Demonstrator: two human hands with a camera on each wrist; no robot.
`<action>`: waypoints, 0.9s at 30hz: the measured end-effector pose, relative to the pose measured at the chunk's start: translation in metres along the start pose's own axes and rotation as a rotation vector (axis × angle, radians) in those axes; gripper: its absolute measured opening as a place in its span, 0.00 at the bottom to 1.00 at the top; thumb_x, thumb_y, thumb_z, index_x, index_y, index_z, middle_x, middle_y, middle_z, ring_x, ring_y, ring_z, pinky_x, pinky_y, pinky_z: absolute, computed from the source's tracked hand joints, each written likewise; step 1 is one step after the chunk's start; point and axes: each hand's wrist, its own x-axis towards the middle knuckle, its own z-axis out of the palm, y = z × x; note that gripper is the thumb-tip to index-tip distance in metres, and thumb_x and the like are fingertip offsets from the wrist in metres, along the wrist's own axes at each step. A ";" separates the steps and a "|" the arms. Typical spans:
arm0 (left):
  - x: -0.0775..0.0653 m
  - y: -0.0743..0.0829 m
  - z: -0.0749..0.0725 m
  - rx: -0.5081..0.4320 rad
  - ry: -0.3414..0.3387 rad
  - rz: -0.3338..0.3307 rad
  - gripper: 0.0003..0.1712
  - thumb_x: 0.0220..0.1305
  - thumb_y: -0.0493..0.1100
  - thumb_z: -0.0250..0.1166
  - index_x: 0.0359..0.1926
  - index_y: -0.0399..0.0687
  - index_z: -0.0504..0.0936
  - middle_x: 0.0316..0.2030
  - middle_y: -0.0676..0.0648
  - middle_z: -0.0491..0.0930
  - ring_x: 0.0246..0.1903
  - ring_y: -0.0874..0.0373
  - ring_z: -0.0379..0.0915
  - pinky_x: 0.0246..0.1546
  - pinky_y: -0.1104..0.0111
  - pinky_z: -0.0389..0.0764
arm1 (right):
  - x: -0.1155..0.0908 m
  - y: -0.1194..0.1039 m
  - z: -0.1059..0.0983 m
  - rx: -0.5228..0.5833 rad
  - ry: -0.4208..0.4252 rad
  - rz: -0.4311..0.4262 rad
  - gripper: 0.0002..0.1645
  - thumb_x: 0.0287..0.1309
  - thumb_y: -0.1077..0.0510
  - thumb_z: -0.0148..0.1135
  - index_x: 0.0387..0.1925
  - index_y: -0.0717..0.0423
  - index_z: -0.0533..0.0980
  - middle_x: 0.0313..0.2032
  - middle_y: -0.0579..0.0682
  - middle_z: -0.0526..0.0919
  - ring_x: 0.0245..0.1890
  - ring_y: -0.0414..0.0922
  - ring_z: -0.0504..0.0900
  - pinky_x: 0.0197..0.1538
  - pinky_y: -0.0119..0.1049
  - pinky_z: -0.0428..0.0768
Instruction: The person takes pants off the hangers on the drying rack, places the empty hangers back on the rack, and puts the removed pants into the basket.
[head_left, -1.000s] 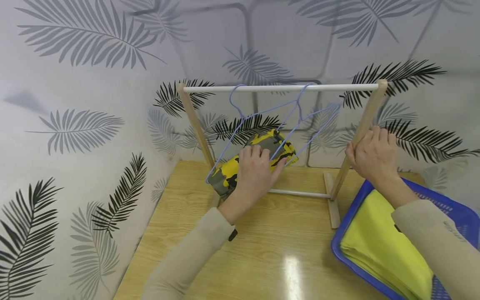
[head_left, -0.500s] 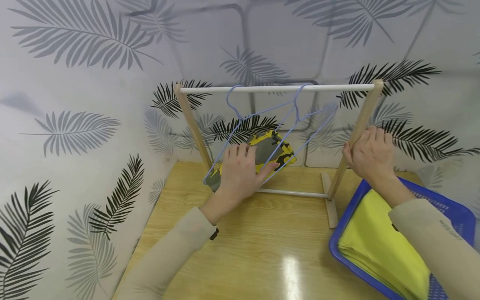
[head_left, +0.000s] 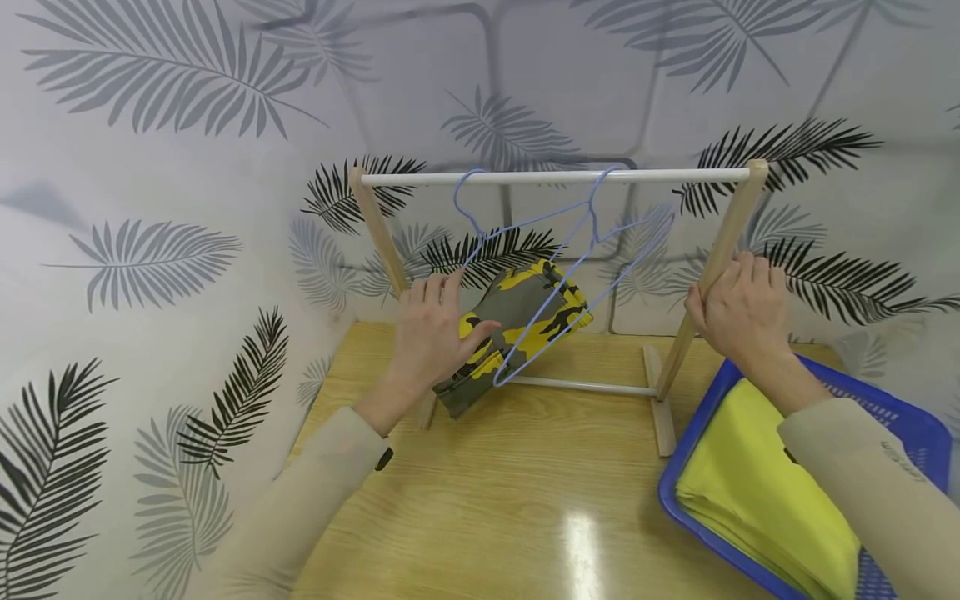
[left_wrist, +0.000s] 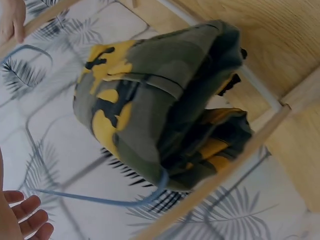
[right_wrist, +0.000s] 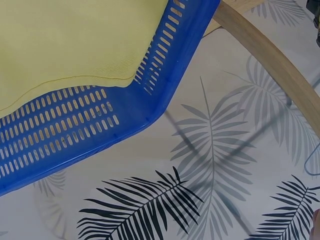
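A yellow, grey and black camouflage garment (head_left: 528, 308) hangs folded from the left blue hanger (head_left: 525, 222) on a small clothes rack. My left hand (head_left: 426, 333) is at the garment's left end, fingers extended and thumb out to the side. In the left wrist view, the relaxed fingers (left_wrist: 30, 215) show apart from the cloth, beside the hanger's blue wire. A second blue hanger (head_left: 592, 225) holds nothing and overlaps the garment in the head view. My right hand (head_left: 744, 308) grips the rack's wooden right post (head_left: 726, 242).
The rack's white top rail (head_left: 675, 176) runs between two wooden posts on the wood-grain table (head_left: 480, 508). At the right stands a blue perforated basket (head_left: 678, 479) with folded yellow cloth (head_left: 757, 475) inside. A leaf-patterned wall (head_left: 225, 350) rises close behind.
My left hand has slid left across the garment to its left end, uncovering more of the camouflage cloth. My right hand has stayed on the post.
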 end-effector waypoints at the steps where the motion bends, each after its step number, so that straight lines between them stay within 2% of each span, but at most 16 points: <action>1: -0.001 -0.004 0.002 -0.004 0.000 -0.007 0.66 0.68 0.82 0.17 0.65 0.34 0.77 0.50 0.36 0.83 0.47 0.41 0.80 0.44 0.53 0.81 | 0.000 0.000 0.000 0.000 0.003 -0.001 0.43 0.78 0.39 0.30 0.29 0.76 0.67 0.29 0.69 0.72 0.28 0.66 0.71 0.31 0.57 0.69; 5: -0.005 -0.014 0.009 -0.014 0.015 -0.019 0.65 0.69 0.82 0.21 0.64 0.32 0.78 0.50 0.35 0.84 0.47 0.40 0.80 0.44 0.53 0.81 | 0.000 0.000 -0.001 0.002 0.003 -0.004 0.43 0.78 0.39 0.30 0.29 0.76 0.67 0.29 0.69 0.72 0.28 0.66 0.71 0.30 0.57 0.69; 12: -0.013 -0.026 0.024 0.047 0.021 -0.016 0.63 0.70 0.82 0.23 0.64 0.33 0.77 0.50 0.35 0.84 0.46 0.40 0.81 0.42 0.53 0.81 | 0.000 0.000 -0.001 -0.005 -0.032 -0.005 0.44 0.79 0.38 0.28 0.29 0.76 0.67 0.30 0.70 0.72 0.29 0.66 0.71 0.30 0.56 0.68; 14: -0.017 -0.028 0.027 0.048 0.013 -0.019 0.60 0.72 0.82 0.29 0.65 0.32 0.76 0.50 0.35 0.84 0.45 0.40 0.81 0.42 0.53 0.81 | -0.001 0.000 -0.001 -0.008 -0.040 -0.006 0.44 0.79 0.38 0.28 0.30 0.76 0.67 0.30 0.70 0.72 0.29 0.66 0.71 0.30 0.56 0.68; 16: -0.019 -0.030 0.030 0.049 0.002 -0.022 0.56 0.73 0.80 0.40 0.66 0.32 0.75 0.51 0.35 0.83 0.45 0.40 0.81 0.41 0.53 0.80 | -0.001 0.000 -0.002 -0.015 -0.038 -0.008 0.44 0.79 0.38 0.28 0.30 0.76 0.67 0.30 0.70 0.73 0.28 0.66 0.71 0.30 0.56 0.69; 20: -0.020 -0.031 0.036 0.050 -0.008 -0.024 0.52 0.65 0.75 0.61 0.67 0.32 0.73 0.51 0.35 0.84 0.44 0.40 0.80 0.41 0.54 0.80 | 0.000 -0.001 -0.002 -0.022 -0.014 -0.008 0.44 0.79 0.39 0.28 0.30 0.76 0.68 0.29 0.70 0.73 0.28 0.66 0.72 0.30 0.56 0.69; 27: -0.017 -0.029 0.046 0.101 -0.001 -0.033 0.52 0.62 0.76 0.64 0.66 0.34 0.75 0.50 0.37 0.84 0.44 0.42 0.81 0.39 0.55 0.79 | 0.000 0.000 -0.003 -0.018 -0.039 -0.006 0.45 0.80 0.39 0.27 0.30 0.77 0.68 0.29 0.70 0.73 0.29 0.66 0.71 0.31 0.56 0.69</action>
